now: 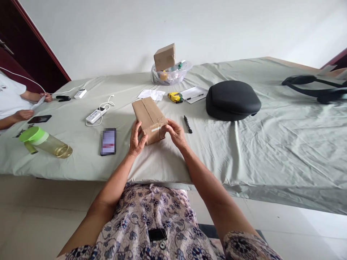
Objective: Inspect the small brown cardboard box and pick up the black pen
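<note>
You held a cardboard box point(149, 119) in both hands.
Left hand point(137, 139) and right hand point(175, 133) gripped its near end above the counter point(271, 144).

The person wears a short-sleeved garment of pale lilac fabric printed with dark navy flowers and curling vines point(151, 224). A small black rectangular tab and a round grey button sit at its front centre. Both forearms are bare, and the left hand point(137, 139) and right hand point(176, 133) show no rings or watch.
</note>
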The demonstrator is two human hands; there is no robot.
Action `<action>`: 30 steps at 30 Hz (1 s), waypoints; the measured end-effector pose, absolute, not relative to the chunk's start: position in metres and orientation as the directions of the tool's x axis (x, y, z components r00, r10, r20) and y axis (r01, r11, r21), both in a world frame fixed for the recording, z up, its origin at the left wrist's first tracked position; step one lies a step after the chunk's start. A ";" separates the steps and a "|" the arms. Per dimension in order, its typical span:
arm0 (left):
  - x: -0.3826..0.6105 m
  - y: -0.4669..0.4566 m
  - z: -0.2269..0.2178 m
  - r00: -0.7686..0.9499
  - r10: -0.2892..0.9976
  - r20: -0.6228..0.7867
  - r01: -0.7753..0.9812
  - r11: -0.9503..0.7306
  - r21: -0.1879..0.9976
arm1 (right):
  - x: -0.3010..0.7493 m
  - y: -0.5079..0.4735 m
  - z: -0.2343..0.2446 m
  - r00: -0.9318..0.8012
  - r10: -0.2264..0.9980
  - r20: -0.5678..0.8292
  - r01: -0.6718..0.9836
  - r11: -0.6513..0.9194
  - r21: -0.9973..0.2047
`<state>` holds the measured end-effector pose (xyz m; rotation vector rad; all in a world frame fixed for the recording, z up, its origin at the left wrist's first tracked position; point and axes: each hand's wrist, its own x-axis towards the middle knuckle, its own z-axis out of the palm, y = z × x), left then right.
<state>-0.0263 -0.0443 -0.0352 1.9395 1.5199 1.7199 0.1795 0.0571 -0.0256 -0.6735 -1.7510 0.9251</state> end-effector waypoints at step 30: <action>-0.039 -0.027 -0.067 -0.263 0.824 0.502 0.767 -0.137 0.627 | 0.188 0.064 -0.038 -0.496 0.835 0.240 0.490 0.497 -0.716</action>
